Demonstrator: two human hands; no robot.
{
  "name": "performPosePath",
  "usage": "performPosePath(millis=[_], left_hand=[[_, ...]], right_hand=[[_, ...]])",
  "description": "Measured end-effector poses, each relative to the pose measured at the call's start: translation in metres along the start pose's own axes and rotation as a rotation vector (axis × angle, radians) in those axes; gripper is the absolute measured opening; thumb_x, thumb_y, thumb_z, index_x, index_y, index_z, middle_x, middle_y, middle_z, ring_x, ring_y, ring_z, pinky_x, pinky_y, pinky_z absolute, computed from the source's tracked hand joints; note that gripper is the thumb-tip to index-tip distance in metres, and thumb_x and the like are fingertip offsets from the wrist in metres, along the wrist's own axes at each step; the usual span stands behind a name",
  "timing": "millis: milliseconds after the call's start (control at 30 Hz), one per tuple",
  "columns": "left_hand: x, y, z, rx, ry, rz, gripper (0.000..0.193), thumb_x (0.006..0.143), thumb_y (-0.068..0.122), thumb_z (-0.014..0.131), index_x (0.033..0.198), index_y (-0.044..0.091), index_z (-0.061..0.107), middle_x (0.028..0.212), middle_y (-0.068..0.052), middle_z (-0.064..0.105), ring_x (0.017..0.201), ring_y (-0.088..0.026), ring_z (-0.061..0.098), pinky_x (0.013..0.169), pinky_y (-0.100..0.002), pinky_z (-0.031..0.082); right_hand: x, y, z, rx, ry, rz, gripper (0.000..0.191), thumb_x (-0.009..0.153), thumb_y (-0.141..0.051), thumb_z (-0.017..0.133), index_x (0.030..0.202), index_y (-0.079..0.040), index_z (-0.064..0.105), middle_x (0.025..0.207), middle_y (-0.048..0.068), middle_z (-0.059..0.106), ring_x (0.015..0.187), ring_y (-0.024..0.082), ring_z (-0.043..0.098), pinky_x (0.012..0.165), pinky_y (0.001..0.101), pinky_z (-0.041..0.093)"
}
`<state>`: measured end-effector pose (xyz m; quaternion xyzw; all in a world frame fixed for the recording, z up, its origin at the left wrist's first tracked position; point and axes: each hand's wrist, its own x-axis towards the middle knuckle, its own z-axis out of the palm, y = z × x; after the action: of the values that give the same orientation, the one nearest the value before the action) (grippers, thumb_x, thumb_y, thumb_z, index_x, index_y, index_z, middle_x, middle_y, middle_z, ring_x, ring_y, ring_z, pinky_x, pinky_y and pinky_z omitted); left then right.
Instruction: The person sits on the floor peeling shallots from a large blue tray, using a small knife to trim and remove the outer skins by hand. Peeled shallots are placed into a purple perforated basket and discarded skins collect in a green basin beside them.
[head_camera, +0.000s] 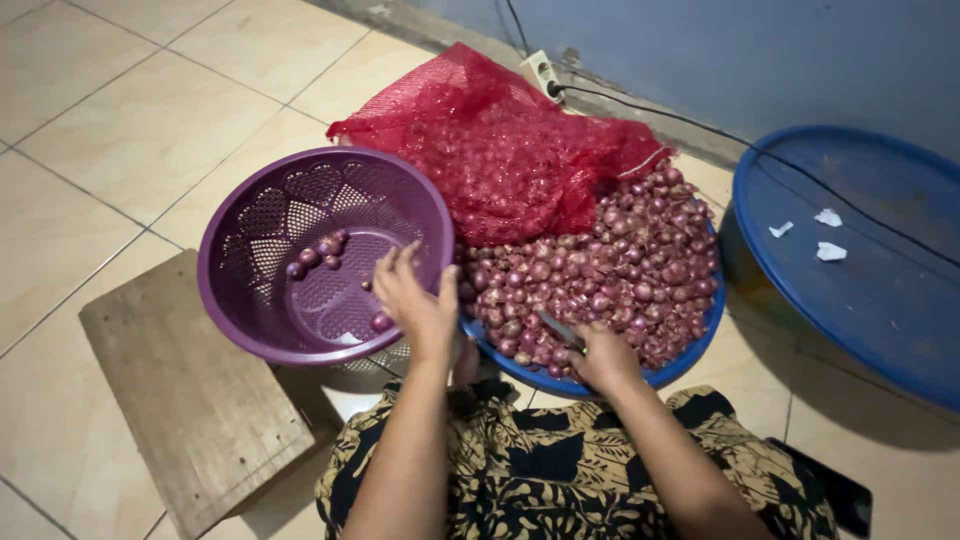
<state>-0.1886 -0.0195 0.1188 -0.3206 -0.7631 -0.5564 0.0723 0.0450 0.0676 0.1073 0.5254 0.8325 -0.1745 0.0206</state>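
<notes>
My left hand (412, 300) hovers over the near rim of a purple perforated basket (240, 215), fingers spread, holding nothing I can see. A few peeled shallots (322, 250) lie inside the basket. My right hand (603, 357) grips a small knife (560, 330) at the near edge of a blue tray (690, 352) heaped with red shallots (610, 270). A red mesh sack (500, 150) full of shallots rests on the far side of the heap.
A wooden board (190, 400) lies on the tiled floor at the left. A large blue lid (860, 260) with white paper scraps sits at the right. A cable and plug socket (545, 75) run along the wall. My patterned clothing (560, 470) fills the bottom.
</notes>
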Motion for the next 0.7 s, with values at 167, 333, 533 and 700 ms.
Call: performPosePath(millis=[167, 333, 533, 700], left_hand=[[-0.026, 0.002, 0.043, -0.053, -0.316, 0.025, 0.031, 0.081, 0.019, 0.081, 0.11, 0.014, 0.07, 0.136, -0.017, 0.055, 0.136, -0.035, 0.04, 0.112, -0.053, 0.027], [-0.061, -0.029, 0.097, -0.098, -0.707, -0.183, 0.02, 0.086, 0.024, 0.076, 0.104, 0.014, 0.073, 0.112, -0.012, 0.072, 0.111, -0.031, 0.065, 0.1, -0.041, 0.05], [-0.104, -0.034, 0.128, -0.129, -0.896, -0.145, 0.022, 0.082, 0.017, 0.078, 0.103, 0.012, 0.075, 0.105, -0.016, 0.073, 0.096, -0.036, 0.072, 0.089, -0.046, 0.056], [-0.112, -0.027, 0.128, 0.082, -0.877, 0.096, 0.024, 0.075, 0.013, 0.078, 0.098, 0.01, 0.072, 0.106, -0.017, 0.067, 0.091, -0.042, 0.068, 0.078, -0.053, 0.055]], right_hand=[[0.002, -0.016, -0.004, -0.037, -0.005, 0.04, 0.041, 0.089, -0.028, 0.072, 0.129, -0.026, 0.066, 0.13, 0.005, 0.062, 0.114, 0.032, 0.065, 0.094, 0.0486, 0.053], [0.018, -0.003, 0.005, 0.114, 0.094, 0.002, 0.041, 0.085, -0.025, 0.074, 0.126, -0.02, 0.069, 0.12, 0.009, 0.07, 0.107, 0.033, 0.069, 0.093, 0.0449, 0.054], [0.035, 0.012, 0.004, 0.422, 0.117, 0.062, 0.037, 0.087, -0.029, 0.075, 0.119, -0.01, 0.073, 0.111, 0.015, 0.077, 0.099, 0.028, 0.076, 0.089, 0.0382, 0.057], [0.034, 0.014, 0.006, 0.417, 0.122, -0.064, 0.041, 0.082, -0.021, 0.077, 0.12, -0.005, 0.071, 0.113, 0.017, 0.076, 0.102, 0.029, 0.074, 0.091, 0.038, 0.056]])
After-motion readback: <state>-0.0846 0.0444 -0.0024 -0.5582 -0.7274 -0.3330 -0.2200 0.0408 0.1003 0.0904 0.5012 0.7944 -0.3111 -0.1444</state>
